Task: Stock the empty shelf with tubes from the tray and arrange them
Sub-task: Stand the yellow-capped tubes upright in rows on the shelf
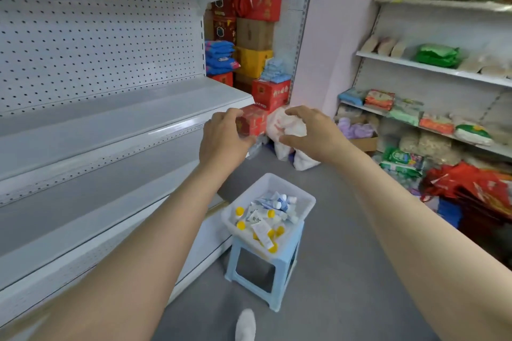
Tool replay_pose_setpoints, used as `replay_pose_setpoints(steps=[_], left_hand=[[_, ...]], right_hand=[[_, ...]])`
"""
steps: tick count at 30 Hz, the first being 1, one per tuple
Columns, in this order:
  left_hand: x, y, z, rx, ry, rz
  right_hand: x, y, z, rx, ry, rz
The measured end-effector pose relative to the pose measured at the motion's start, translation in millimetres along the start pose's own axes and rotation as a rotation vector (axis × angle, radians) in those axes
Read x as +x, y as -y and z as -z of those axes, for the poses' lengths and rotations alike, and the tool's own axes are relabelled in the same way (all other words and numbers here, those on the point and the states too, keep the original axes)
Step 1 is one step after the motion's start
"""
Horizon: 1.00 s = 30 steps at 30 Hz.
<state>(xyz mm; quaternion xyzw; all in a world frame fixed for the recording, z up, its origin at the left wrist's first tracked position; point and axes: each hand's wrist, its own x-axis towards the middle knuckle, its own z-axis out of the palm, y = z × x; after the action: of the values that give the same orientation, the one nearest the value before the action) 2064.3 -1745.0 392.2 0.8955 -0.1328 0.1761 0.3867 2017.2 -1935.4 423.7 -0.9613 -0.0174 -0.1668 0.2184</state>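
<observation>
Left hand (224,137) and right hand (311,133) up in mid-air near shelf (116,116) front edge, well above tray (273,178). Both sets of fingers loosely curled, released, grasping nothing. Tubes (263,225) piled in tray on blue stool (278,282).

Head view, forward and down, shelf (116,116) close left

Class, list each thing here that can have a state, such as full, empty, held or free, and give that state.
Left hand, raised, loosely curled, holding nothing.
Right hand, raised, loosely curled, holding nothing.
Tray, on the stool, holding tubes.
Tubes, capped, jumbled in the tray.
Shelf, empty.
Stool, upright.
</observation>
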Motion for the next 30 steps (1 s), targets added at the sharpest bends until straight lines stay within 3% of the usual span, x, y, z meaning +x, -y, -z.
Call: replay_pose_setpoints(steps=[11, 17, 24, 30], left_hand=[[142, 37, -129, -0.022, 0.099, 0.031], [216, 74, -206, 0.031, 0.162, 0.084], [234, 127, -299, 0.076, 0.302, 0.27], [204, 177, -363, 0.126, 0.386, 0.557]], right_hand=[[147, -116, -58, -0.034, 0.085, -0.064], [232, -182, -111, 0.007, 0.225, -0.175], [271, -258, -188, 0.06, 0.428, -0.268], [274, -316, -272, 0.072, 0.708, -0.264]])
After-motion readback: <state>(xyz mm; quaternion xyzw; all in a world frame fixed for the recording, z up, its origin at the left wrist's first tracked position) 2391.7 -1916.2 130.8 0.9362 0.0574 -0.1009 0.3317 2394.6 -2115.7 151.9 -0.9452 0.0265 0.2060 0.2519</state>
